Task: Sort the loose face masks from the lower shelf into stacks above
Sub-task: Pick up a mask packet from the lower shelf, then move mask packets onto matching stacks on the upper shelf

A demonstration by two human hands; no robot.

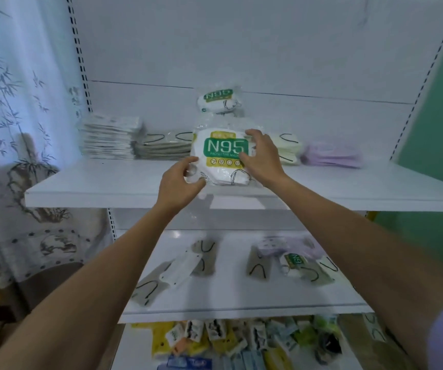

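Presently, item one: white N95 mask pack in clear crinkled plastic with a green label panel (223, 153); it was held upright, label forward, over the middle of the white upper shelf board (103, 185); whether its lower edge touched the board could not be told. It stood between the low grey-beige mask stack with black ear loops (164, 148) and the cream mask stack (287, 150).

Item two: left hand (180, 182); its thumb and curled fingers (196, 182) pinched the pack's lower left corner.

Item three: right hand (261, 158); its fingers (255, 134) bent over the upper right edge and its thumb lay on the label face, clamped on the pack.

Item four: second N95 pack of like kind (219, 101), propped against the back panel directly behind; judged the place for its match.

Handling note, as judgement: the pack should go down flat and square beside or upon its like; the wrapper looked slippery, so both grips were best released only once the board bore the weight; the neighbouring stacks stood near, and a sideways sweep might nudge them.

Remaining: loose masks lay on the white lower shelf (241, 297), among them a further small N95 pack (293, 263).
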